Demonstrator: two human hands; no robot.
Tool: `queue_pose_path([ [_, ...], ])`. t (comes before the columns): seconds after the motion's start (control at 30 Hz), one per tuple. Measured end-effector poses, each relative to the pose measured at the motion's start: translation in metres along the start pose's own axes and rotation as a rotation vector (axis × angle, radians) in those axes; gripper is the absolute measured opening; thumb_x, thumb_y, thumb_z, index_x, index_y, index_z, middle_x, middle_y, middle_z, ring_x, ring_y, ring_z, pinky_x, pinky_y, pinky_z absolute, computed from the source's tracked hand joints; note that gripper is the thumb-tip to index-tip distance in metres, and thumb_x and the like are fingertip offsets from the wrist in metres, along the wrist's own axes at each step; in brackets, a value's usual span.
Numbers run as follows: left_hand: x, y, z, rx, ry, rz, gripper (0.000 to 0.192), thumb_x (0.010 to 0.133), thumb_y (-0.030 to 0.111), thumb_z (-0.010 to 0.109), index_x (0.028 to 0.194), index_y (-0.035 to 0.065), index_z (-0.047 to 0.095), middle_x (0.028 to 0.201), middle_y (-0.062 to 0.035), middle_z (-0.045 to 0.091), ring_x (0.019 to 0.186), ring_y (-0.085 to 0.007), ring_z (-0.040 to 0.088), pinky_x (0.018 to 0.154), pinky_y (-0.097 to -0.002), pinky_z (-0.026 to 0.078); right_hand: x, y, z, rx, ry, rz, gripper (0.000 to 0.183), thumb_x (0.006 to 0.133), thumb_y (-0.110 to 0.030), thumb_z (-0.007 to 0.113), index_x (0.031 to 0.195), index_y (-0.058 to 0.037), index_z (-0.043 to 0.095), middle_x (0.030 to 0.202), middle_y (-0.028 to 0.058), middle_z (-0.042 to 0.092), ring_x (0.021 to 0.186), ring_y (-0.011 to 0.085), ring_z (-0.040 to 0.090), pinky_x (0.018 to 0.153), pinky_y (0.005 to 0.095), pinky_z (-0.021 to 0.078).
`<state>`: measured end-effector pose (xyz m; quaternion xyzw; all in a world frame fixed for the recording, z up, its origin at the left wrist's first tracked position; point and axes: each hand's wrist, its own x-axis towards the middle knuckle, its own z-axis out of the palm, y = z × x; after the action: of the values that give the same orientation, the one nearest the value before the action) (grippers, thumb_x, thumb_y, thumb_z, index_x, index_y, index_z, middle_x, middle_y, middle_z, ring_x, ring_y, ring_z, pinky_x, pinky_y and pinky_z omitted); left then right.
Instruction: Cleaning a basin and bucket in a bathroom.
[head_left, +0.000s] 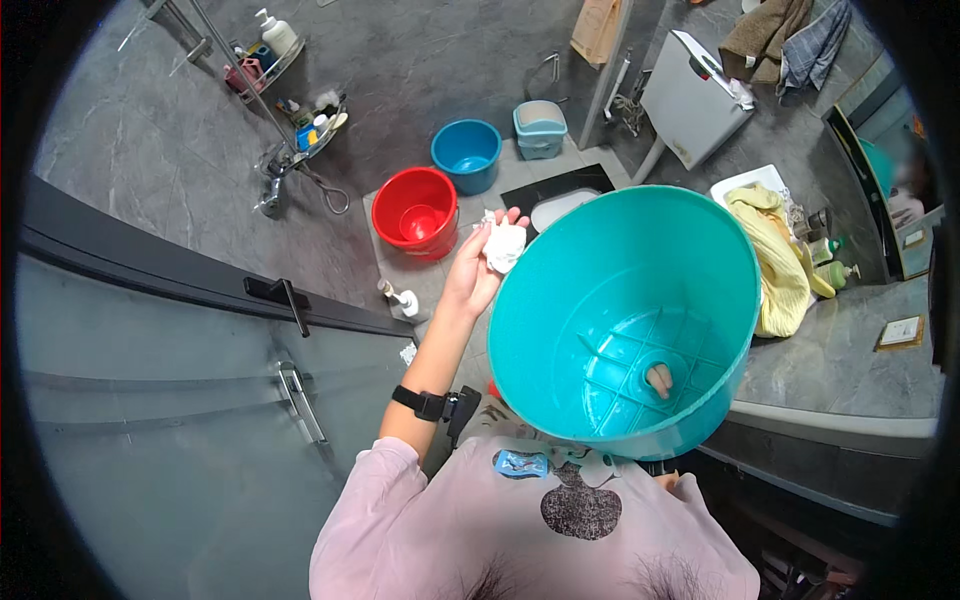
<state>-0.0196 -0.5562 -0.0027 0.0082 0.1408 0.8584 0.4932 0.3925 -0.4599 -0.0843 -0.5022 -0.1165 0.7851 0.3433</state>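
My left hand (480, 262) holds a crumpled white tissue or cloth (505, 246), just left of the rim of a large teal plastic tub (622, 285). The tub is tilted so that its inside, with a ribbed bottom, faces me. Fingertips of my right hand (659, 380) show in a round hole in the tub's bottom; the rest of that hand is hidden behind the tub. A strap with a small black device (442, 407) sits around my left forearm.
On the tiled floor stand a red bucket (417, 214), a blue bucket (466, 154) and a small lidded bin (540, 129). A squat toilet (562, 206) lies beyond the tub. At right, a yellow cloth (776, 262) lies by the counter (832, 367); at left is a glass door (165, 450).
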Motion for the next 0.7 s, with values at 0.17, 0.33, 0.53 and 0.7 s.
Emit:
queue_pose_path([
  [0.17, -0.006, 0.011, 0.023, 0.141, -0.135, -0.061, 0.038, 0.089, 0.019, 0.030, 0.120, -0.0029, 0.030, 0.123, -0.0173, 0.036, 0.113, -0.0248, 0.038, 0.094, -0.0339, 0.033, 0.001, -0.003, -0.002, -0.011, -0.014, 0.007, 0.037, 0.083, -0.019, 0.044, 0.114, 0.0003, 0.039, 0.089, 0.0131, 0.056, 0.032, 0.0062, 0.044, 0.025, 0.0160, 0.0334],
  [0.33, -0.013, 0.002, 0.019, 0.639, -0.070, -0.112, 0.037, 0.089, 0.022, 0.034, 0.114, -0.0039, 0.042, 0.109, -0.0080, 0.050, 0.099, -0.0126, 0.047, 0.085, -0.0249, 0.036, -0.005, -0.009, -0.007, -0.032, -0.015, 0.002, 0.036, 0.083, -0.018, 0.044, 0.113, 0.0007, 0.039, 0.089, 0.0134, 0.056, 0.032, 0.0063, 0.045, 0.025, 0.0159, 0.0332],
  [0.53, -0.017, 0.010, 0.038, 1.729, -0.131, -0.019, 0.035, 0.081, 0.030, 0.048, 0.093, -0.0016, 0.055, 0.073, -0.0094, 0.059, 0.067, -0.0133, 0.056, 0.061, -0.0264, 0.043, -0.008, -0.017, -0.011, -0.050, -0.013, 0.008, 0.036, 0.083, -0.017, 0.044, 0.113, 0.0011, 0.039, 0.088, 0.0137, 0.056, 0.032, 0.0064, 0.045, 0.025, 0.0157, 0.0329],
  [0.7, -0.015, 0.000, 0.033, 2.049, -0.130, 0.077, 0.035, 0.079, 0.031, 0.053, 0.084, -0.0036, 0.056, 0.064, -0.0087, 0.058, 0.058, -0.0131, 0.055, 0.053, -0.0284, 0.042, -0.009, -0.025, -0.017, -0.053, -0.017, 0.025, 0.036, 0.082, -0.016, 0.044, 0.113, 0.0015, 0.039, 0.088, 0.0140, 0.056, 0.032, 0.0064, 0.045, 0.025, 0.0156, 0.0326],
])
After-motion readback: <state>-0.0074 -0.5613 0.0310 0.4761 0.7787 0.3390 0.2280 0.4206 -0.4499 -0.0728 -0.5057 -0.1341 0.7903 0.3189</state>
